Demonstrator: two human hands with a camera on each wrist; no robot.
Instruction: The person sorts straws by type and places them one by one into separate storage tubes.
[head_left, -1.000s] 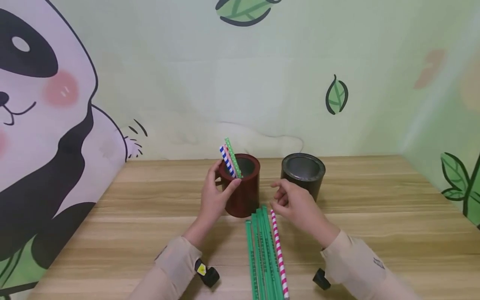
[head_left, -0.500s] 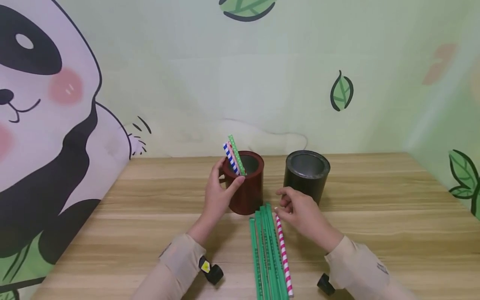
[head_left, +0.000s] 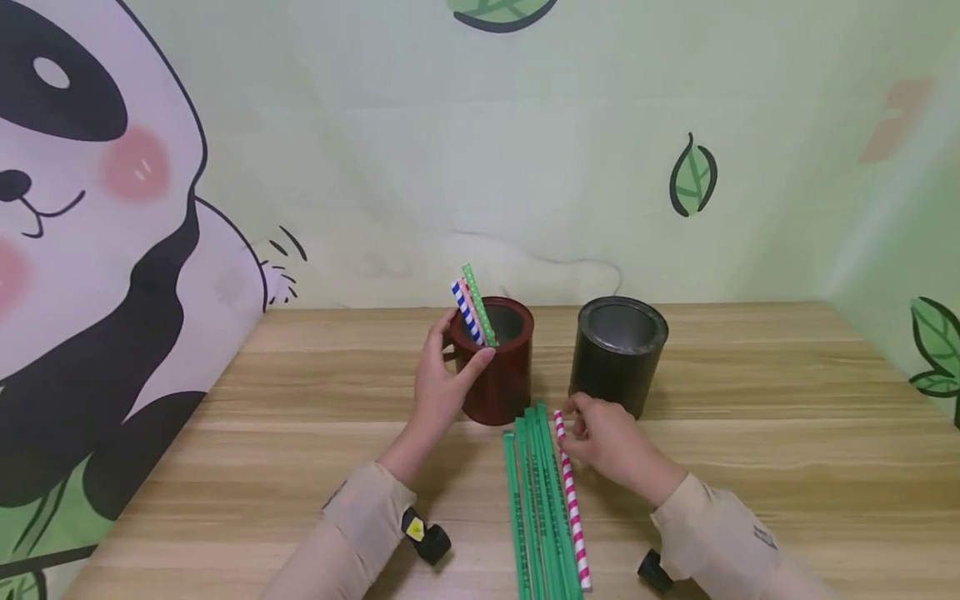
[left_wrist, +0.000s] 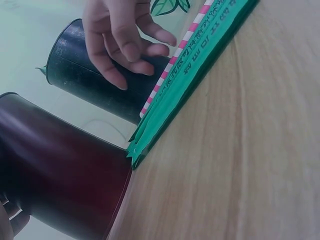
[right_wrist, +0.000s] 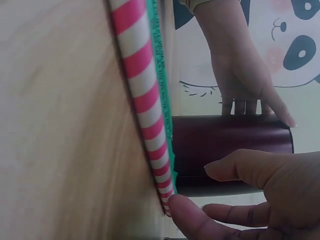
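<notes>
My left hand (head_left: 437, 385) grips the dark red mug (head_left: 504, 387) from its handle side, thumb at the rim. Leaning in the mug are a blue-striped straw (head_left: 467, 312), a green dotted straw (head_left: 478, 302) and a pinkish one between them. A pink-and-white striped straw (head_left: 574, 521) lies on the table beside several long green wrapped sticks (head_left: 534, 500) with dark print. Over the striped straw's far end hovers my right hand (head_left: 617, 443); in the right wrist view its thumb and fingers (right_wrist: 187, 212) are spread apart, one fingertip right at the straw.
A black cup (head_left: 617, 375) stands right of the mug, just beyond my right hand. Behind the wooden table (head_left: 337, 358) rises a pale green wall (head_left: 360, 183) painted with a panda and leaves.
My right hand has come slightly down and nearer, from above the striped straw's far end to beside it. My left hand stays on the mug. The head view has shifted a little.
</notes>
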